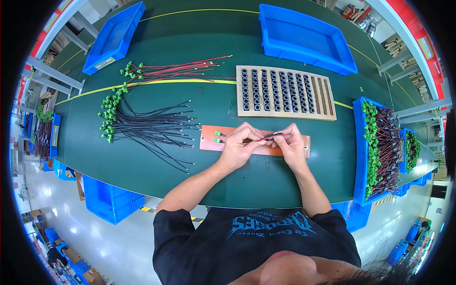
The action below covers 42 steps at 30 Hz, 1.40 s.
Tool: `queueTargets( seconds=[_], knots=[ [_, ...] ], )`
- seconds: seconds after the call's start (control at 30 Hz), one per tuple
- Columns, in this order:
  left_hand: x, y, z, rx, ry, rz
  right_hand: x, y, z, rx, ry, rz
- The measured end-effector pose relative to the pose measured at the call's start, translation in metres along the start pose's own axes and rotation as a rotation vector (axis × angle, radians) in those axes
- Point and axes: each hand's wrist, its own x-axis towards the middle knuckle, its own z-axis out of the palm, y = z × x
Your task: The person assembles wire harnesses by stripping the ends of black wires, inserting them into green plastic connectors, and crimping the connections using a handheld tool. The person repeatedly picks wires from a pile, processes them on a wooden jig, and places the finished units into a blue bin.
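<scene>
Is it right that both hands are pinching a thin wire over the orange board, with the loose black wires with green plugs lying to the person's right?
Not quite. The head view shows the loose black wires lying to the person's left, not right. The rest holds: the left hand and right hand pinch a thin wire over the orange board.

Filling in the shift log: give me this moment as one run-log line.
left hand: pinching black wire | right hand: pinching same wire | under hands: orange board with green connectors | beyond: wooden rack
</scene>
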Motion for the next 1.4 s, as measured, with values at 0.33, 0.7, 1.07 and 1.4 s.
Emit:
queueTargets(
  seconds=[0.33, 0.7, 1.07, 1.4],
  knots=[
    [0.002, 0.004, -0.003, -0.12, 0.062, -0.146, 0.0, -0.011, 0.0, -0.191, -0.05, -0.09],
    [0.008, 0.007, -0.009, 0.03, -0.067, -0.056, -0.006, 0.006, -0.003, -0.16, -0.079, -0.186],
    [0.012, 0.013, -0.012, -0.341, -0.097, -0.268, -0.003, -0.015, -0.008, -0.088, -0.182, 0.002],
    [0.014, 0.013, -0.02, -0.317, -0.18, -0.377, -0.001, -0.012, -0.005, -0.09, -0.046, -0.088]
  ],
)
